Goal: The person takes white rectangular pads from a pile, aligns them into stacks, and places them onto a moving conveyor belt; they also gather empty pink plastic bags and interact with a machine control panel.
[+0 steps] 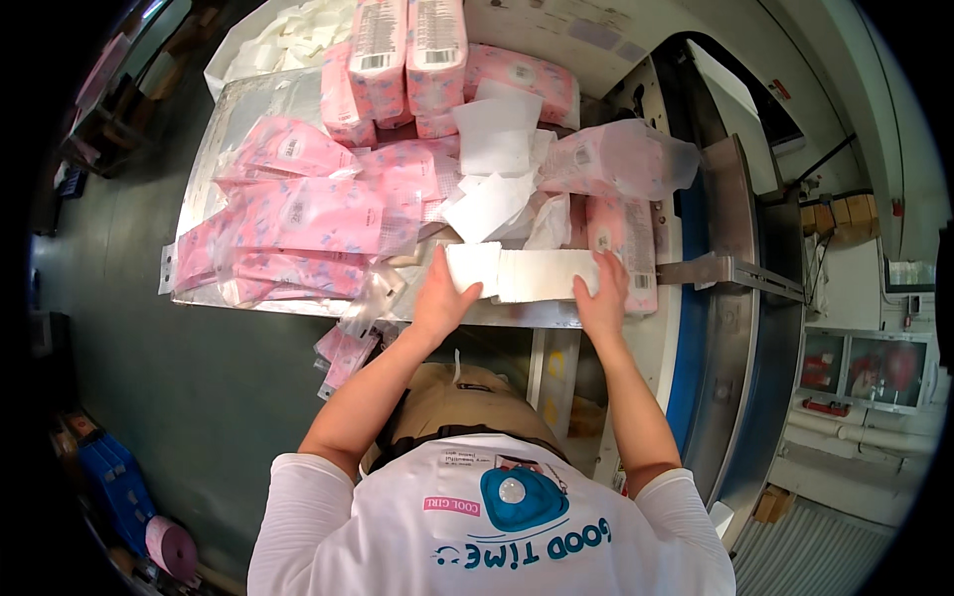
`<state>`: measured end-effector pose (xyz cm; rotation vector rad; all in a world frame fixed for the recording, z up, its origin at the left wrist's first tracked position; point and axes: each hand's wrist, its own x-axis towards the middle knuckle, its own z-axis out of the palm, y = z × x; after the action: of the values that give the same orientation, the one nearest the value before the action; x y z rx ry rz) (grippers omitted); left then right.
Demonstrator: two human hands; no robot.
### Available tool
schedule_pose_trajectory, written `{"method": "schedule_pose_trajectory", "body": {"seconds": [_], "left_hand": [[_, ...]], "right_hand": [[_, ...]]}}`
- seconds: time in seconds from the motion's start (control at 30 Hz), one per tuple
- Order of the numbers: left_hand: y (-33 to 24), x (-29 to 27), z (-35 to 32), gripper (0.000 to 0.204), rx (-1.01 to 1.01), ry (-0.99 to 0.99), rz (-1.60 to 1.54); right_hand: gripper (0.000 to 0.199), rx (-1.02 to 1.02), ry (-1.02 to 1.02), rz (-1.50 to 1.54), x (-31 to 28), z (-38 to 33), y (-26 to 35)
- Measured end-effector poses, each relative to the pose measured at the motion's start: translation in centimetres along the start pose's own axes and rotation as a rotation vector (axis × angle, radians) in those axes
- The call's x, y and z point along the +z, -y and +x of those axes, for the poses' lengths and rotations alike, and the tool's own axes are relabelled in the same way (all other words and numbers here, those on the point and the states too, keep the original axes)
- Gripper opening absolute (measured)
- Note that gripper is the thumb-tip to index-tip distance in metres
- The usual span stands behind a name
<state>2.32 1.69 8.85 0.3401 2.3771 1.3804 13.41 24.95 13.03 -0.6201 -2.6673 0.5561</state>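
Near the front edge of the metal table, my left hand (443, 297) grips the outer end of a short white tissue stack (474, 269), thumb along its lower edge. My right hand (602, 296) grips the far end of a longer white tissue stack (546, 276), with fingers over its top corner and thumb at its near side. The two stacks meet end to end between my hands. Just beyond them lie loose crumpled white sheets (491, 206). The undersides of both stacks are hidden.
Pink printed plastic bags (303, 217) lie piled at the left of the metal table (268, 97). Filled pink tissue packs (434, 58) stand at the back; another pack (634, 238) is beside my right hand. A metal arm (730, 270) juts from the machine at right. White scraps fill a bin (227, 62).
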Motion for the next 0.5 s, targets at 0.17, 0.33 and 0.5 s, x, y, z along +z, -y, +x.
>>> {"method": "schedule_pose_trajectory", "body": {"seconds": [0.17,0.33,0.5], "left_hand": [[0.1,0.9,0.1,0.079,0.025,0.113,-0.270],[2.8,0.0,0.7,0.081,0.126,0.263,-0.397],[3.1,0.1,0.1,0.092,0.255,0.255,-0.242]], "right_hand": [[0.061,0.064,-0.065,-0.250,-0.1,-1.4,-5.1],[0.063,0.124,-0.018,-0.220,-0.3,-0.9,-4.8],[0.067,0.235,0.060,-0.379,0.2,-0.5,-3.4]]}}
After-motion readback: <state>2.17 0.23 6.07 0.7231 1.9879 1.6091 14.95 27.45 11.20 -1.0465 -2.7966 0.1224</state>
